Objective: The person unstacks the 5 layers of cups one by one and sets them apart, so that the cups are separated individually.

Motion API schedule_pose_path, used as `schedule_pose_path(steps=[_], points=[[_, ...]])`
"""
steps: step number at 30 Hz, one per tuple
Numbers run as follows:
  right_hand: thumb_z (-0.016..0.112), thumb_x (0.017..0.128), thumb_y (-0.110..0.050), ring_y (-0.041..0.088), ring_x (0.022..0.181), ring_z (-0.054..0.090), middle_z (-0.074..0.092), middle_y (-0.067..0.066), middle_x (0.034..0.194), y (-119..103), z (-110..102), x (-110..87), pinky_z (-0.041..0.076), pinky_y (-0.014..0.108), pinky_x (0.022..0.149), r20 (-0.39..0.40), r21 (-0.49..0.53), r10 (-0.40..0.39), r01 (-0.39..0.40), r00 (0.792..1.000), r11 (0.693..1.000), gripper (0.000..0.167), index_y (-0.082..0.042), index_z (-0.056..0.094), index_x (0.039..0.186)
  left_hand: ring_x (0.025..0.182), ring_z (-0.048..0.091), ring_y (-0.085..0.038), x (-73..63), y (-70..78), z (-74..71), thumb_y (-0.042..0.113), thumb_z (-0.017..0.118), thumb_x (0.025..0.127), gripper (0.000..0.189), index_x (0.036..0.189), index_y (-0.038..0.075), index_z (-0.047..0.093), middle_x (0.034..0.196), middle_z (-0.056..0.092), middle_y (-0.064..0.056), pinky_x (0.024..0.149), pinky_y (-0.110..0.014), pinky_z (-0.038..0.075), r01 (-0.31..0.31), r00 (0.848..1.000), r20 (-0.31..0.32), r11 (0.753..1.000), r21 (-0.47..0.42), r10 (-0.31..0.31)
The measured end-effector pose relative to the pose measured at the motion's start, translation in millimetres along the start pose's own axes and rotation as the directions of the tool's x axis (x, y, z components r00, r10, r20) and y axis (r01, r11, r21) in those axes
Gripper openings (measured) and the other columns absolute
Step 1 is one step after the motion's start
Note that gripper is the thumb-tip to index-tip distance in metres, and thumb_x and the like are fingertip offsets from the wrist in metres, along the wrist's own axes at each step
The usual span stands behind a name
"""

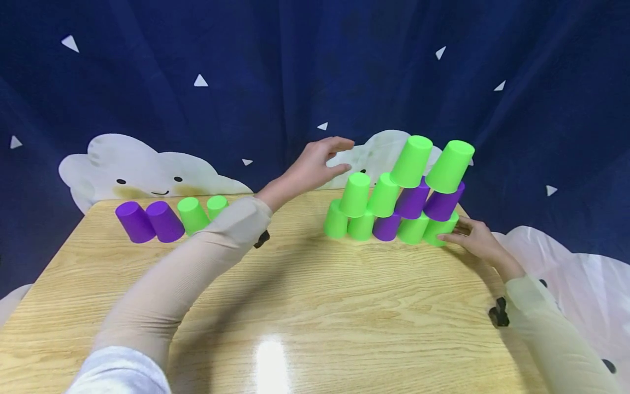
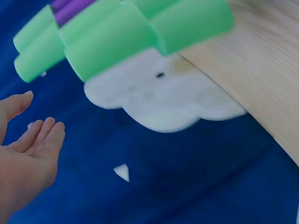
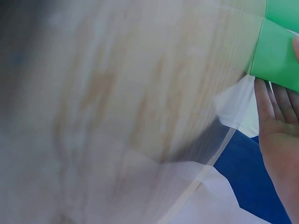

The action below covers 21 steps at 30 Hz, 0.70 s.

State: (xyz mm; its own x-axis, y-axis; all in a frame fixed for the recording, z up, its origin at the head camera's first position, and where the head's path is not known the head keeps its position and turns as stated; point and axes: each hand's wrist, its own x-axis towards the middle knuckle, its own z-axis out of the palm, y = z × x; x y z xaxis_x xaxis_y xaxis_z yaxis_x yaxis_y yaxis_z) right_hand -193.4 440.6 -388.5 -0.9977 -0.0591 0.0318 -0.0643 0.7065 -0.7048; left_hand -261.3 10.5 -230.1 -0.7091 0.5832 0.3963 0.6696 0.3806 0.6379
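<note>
Upside-down cups form a three-level stack at the right of the table. Its bottom row holds green cups [image 1: 336, 220] and one purple cup [image 1: 386, 227]. Two green cups [image 1: 355, 195] and two purple cups [image 1: 444, 204] make the middle row; two green cups [image 1: 411, 162] stand on top. At the bottom right corner my right hand [image 1: 476, 239] holds the end green cup [image 3: 276, 56], thumb in front and fingers behind. My left hand [image 1: 322, 161] hovers left of the upper rows, fingers spread from the thumb, touching no cup.
Two purple cups [image 1: 164, 221] and two green cups [image 1: 193, 215] stand upside down at the table's left; my left sleeve partly covers the last. A dark blue curtain [image 1: 275, 71] with white clouds hangs behind the wooden table [image 1: 344, 306].
</note>
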Motion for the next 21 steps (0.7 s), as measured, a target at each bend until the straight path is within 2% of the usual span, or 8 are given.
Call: schedule_pose_path(steps=[6, 13, 17, 21], points=[[0.074, 0.09, -0.031, 0.005, 0.106, 0.059, 0.056, 0.024, 0.133, 1.6, 0.6, 0.0, 0.049, 0.01, 0.081, -0.006, 0.002, 0.006, -0.006, 1.0, 1.0, 0.067, 0.001, 0.047, 0.142, 0.129, 0.05, -0.017, 30.4, 24.2, 25.0, 0.014, 0.066, 0.095, 0.046, 0.137, 0.001, 0.053, 0.138, 0.055, -0.01, 0.105, -0.013, 0.037, -0.046, 0.999, 0.007, 0.998, -0.043, 0.046], [0.072, 0.092, -0.029, -0.009, 0.1, 0.052, 0.053, 0.025, 0.135, 3.7, -1.6, -2.9, 0.048, 0.008, 0.081, 0.009, 0.013, 0.015, -0.015, 1.0, 1.0, 0.068, 0.003, 0.043, 0.144, 0.132, 0.043, -0.009, 62.8, 49.2, 48.7, 0.024, 0.066, 0.096, 0.054, 0.143, 0.007, 0.048, 0.144, 0.05, -0.003, 0.101, -0.004, 0.032, -0.017, 0.999, 0.032, 0.999, -0.047, 0.019], [0.071, 0.092, -0.029, -0.009, 0.1, 0.053, 0.053, 0.025, 0.136, 2.4, 0.7, -4.0, 0.049, 0.009, 0.082, 0.015, 0.023, 0.012, -0.012, 1.0, 1.0, 0.068, 0.003, 0.043, 0.144, 0.132, 0.043, -0.008, 73.3, 57.1, 57.8, 0.029, 0.065, 0.096, 0.056, 0.145, 0.009, 0.046, 0.145, 0.049, -0.001, 0.1, -0.005, 0.032, 0.001, 0.999, 0.053, 1.0, -0.007, 0.0], [0.071, 0.092, -0.031, 0.0, 0.105, 0.057, 0.053, 0.025, 0.135, 0.3, 3.1, -3.7, 0.049, 0.01, 0.082, 0.022, 0.013, 0.0, -0.001, 1.0, 1.0, 0.067, 0.002, 0.043, 0.144, 0.129, 0.045, -0.008, 78.5, 61.3, 61.4, 0.031, 0.065, 0.096, 0.056, 0.144, 0.01, 0.047, 0.144, 0.05, 0.0, 0.097, -0.005, 0.035, 0.012, 0.998, 0.064, 1.0, 0.029, -0.014]])
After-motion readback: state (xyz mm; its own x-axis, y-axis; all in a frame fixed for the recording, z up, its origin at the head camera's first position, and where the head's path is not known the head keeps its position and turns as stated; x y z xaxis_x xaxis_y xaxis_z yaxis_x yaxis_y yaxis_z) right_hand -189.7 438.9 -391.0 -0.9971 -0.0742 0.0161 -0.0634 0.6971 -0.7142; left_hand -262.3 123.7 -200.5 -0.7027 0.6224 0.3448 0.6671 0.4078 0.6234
